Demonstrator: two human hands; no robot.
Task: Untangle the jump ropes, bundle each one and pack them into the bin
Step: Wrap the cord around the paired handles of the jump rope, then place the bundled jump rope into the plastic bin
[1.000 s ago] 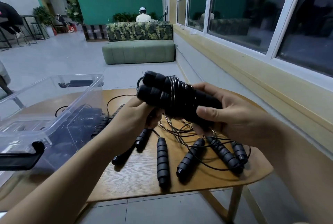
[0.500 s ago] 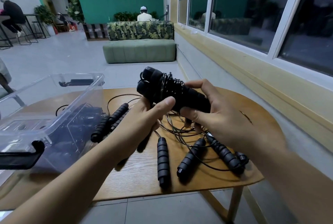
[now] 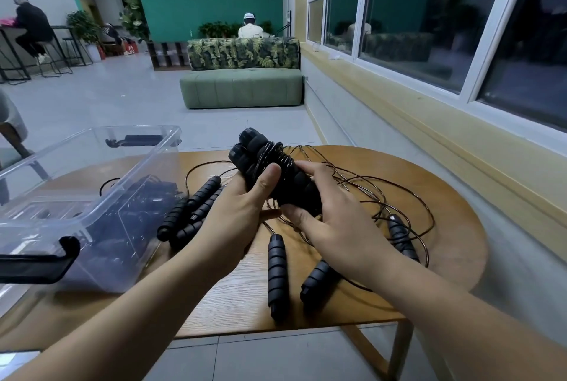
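A bundled jump rope [image 3: 270,170], two black foam handles with thin cord wound round them, is held above the wooden table [image 3: 454,227]. My left hand [image 3: 242,212] grips its near side with the thumb up over the coils. My right hand [image 3: 331,221] wraps it from the right, fingers underneath. Loose black handles [image 3: 277,273] lie on the table below, tangled in thin black cord [image 3: 383,193]. A clear plastic bin [image 3: 101,184] stands at the left with dark bundled ropes inside.
More handles [image 3: 190,208] lie against the bin's right wall. The bin's black latch [image 3: 40,261] juts out at the near left. A green sofa [image 3: 242,87] stands far behind. A wall with windows runs along the right side.
The bundle has come down and leftward, closer to the table. My left thumb has moved up over the coils and my right hand has shifted lower round the bundle.
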